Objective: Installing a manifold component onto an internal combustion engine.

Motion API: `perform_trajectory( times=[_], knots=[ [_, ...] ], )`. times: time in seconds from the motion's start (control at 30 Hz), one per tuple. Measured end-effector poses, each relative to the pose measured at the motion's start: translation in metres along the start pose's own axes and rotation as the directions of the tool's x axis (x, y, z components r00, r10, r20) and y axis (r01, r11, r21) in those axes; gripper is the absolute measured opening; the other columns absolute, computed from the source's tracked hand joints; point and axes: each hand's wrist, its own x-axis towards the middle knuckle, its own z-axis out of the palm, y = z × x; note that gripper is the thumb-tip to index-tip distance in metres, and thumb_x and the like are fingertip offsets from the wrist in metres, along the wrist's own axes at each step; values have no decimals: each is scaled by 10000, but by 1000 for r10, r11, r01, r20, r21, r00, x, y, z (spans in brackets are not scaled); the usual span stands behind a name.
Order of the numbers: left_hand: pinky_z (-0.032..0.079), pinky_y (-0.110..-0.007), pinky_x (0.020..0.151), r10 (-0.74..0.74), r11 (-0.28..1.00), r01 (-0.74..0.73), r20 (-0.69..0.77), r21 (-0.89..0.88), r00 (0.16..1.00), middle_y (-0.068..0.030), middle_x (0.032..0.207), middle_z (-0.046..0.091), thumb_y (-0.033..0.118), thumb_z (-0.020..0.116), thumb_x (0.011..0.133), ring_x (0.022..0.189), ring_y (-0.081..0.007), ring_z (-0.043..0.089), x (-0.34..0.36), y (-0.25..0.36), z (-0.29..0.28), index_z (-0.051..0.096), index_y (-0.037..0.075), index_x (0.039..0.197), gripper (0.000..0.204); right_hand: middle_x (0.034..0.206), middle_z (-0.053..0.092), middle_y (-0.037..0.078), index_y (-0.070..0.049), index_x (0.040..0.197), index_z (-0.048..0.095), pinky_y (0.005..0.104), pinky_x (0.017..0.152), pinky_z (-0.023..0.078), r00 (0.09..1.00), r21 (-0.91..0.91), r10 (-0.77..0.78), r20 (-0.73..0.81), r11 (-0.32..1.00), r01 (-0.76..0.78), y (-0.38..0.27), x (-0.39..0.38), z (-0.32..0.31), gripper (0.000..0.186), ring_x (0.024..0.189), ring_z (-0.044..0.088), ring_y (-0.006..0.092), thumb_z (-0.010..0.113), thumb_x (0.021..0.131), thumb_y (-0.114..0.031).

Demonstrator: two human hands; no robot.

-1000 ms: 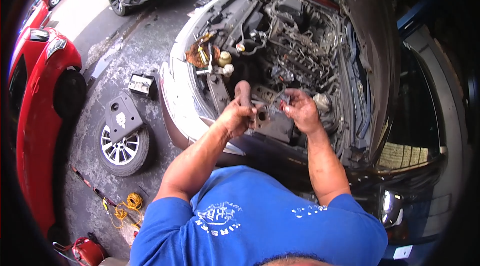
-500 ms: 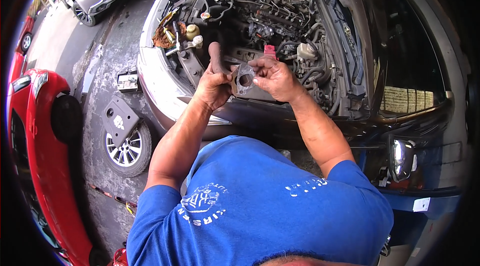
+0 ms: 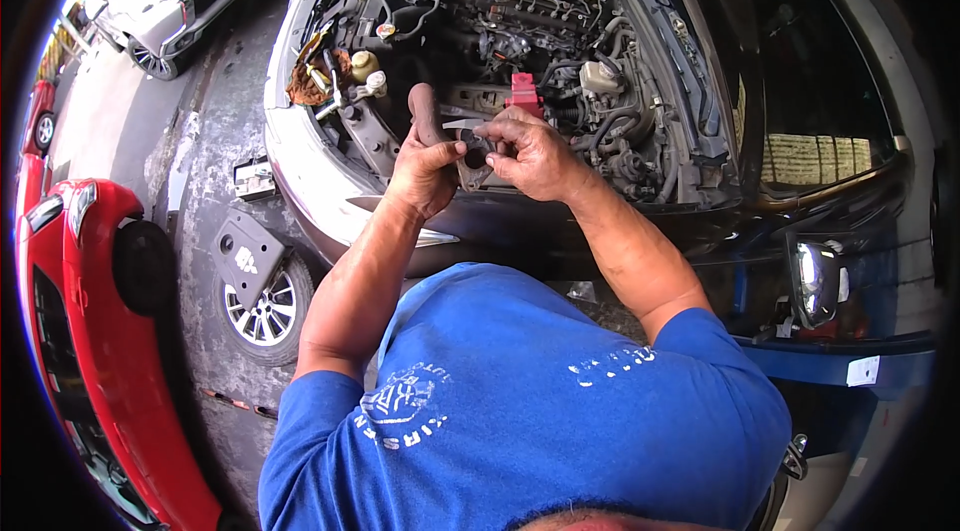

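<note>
My left hand (image 3: 425, 176) is closed around a curved, rust-brown metal pipe (image 3: 424, 109), its rounded end pointing up past the thumb. At the pipe's other end, a flat flange (image 3: 472, 174) with a round dark opening faces me. My right hand (image 3: 540, 159) is closed in a pinch at the flange's upper right edge. A thin light-grey piece (image 3: 461, 124) shows there between the hands. The fingers hide most of what the right hand pinches. Both hands are above the front edge of an open engine bay.
The engine (image 3: 530, 1) lies beyond my hands, with a red block (image 3: 524, 94) and a pale reservoir (image 3: 601, 78). Tools lie on a brown rag (image 3: 335, 66) at the left. A wheel (image 3: 268, 316) with a dark cover (image 3: 247, 256), and a red car (image 3: 120, 361), stand left.
A shiny, see-through sheet that covered the flange no longer shows over it; the opening is now darker and plainer. My right fingers have shifted slightly left onto the flange's edge. The view has turned a little.
</note>
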Motion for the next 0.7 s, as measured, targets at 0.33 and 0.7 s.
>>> perform_trajectory(
  times=[0.33, 0.7],
  knots=[
    [517, -358, 909, 133, 989, -134, -31, -65, 991, -73, 1067, 610, -79, 705, 693, 975, -209, 634, -4, 3, -13, 459, 76, 1260, 637, 1011, 534, 15, -92, 1273, 631, 234, 653, 479, 998, 45, -29, 55, 999, 27, 1, 4, 15, 646, 781, 523, 87, 908, 691, -133],
    [516, -303, 802, 103, 992, -115, -173, -58, 979, -38, 948, 612, -87, 726, 700, 850, -152, 613, 11, -2, -64, 511, 49, 1177, 541, 1044, 529, 22, -88, 1323, 571, 222, 668, 490, 986, -31, 56, 158, 998, -52, 13, 26, 38, 690, 810, 552, 68, 877, 707, -32]
  ],
)
